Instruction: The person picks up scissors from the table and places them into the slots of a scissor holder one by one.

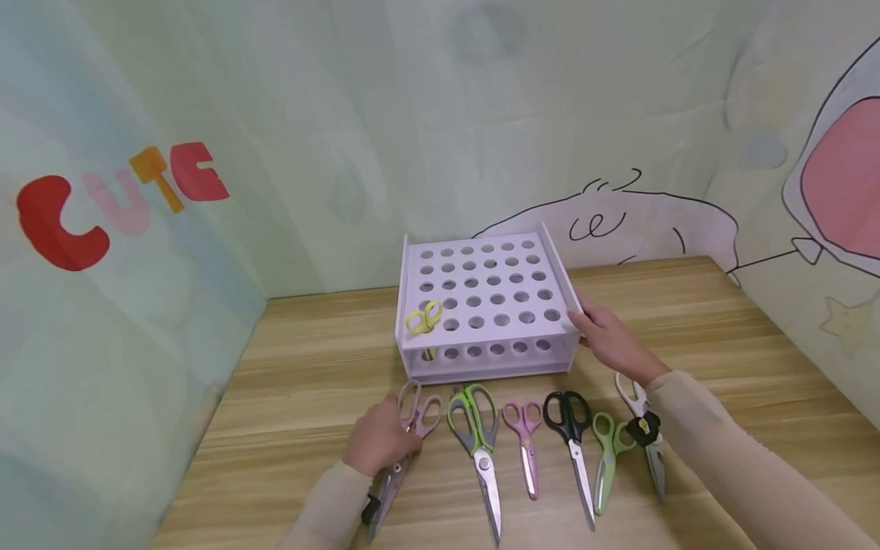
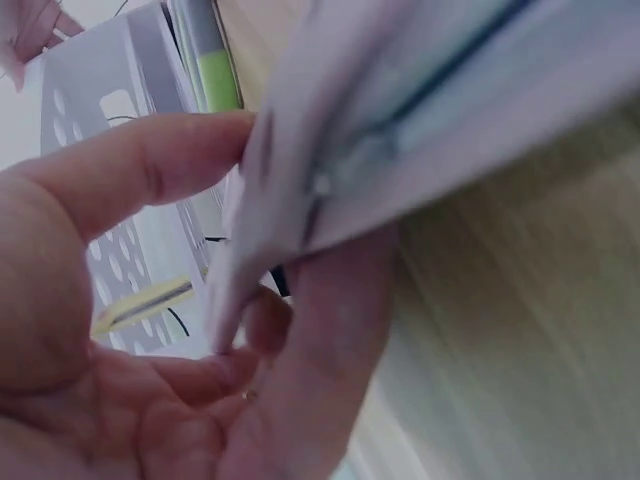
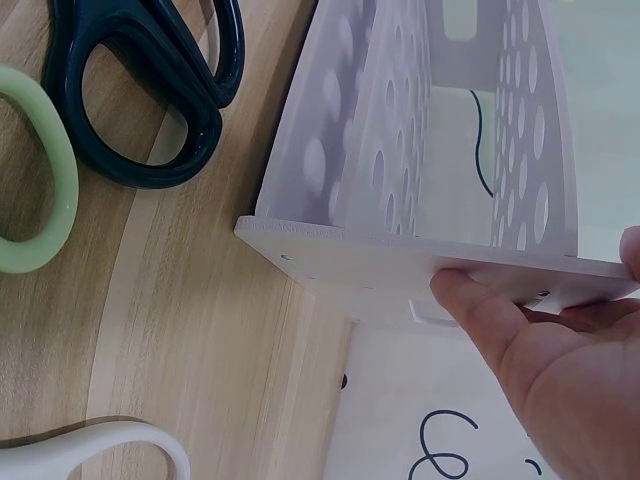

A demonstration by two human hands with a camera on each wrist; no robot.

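Observation:
My left hand (image 1: pixel 381 437) pinches a pair of pale pink scissors (image 1: pixel 431 418) between thumb and fingers, just below the handle loops. Their long blades point toward the front edge of the table; in the left wrist view the scissors (image 2: pixel 285 180) look blurred and close. My right hand (image 1: pixel 610 336) grips the right side panel of a white rack (image 1: pixel 484 331) with rows of round holes, thumb and fingers on either side of the panel's edge. Yellow scissors (image 1: pixel 424 318) stand handle-up in a front-left hole of the rack.
In a row before the rack lie green-and-grey scissors (image 1: pixel 484 451), small pink scissors (image 1: pixel 528 451), black scissors (image 1: pixel 571 424), light green scissors (image 1: pixel 606 462) and white-handled scissors (image 1: pixel 653 451), partly behind the right forearm. A printed cloth (image 1: pixel 330 153) hangs behind the wooden table (image 1: pixel 309 344).

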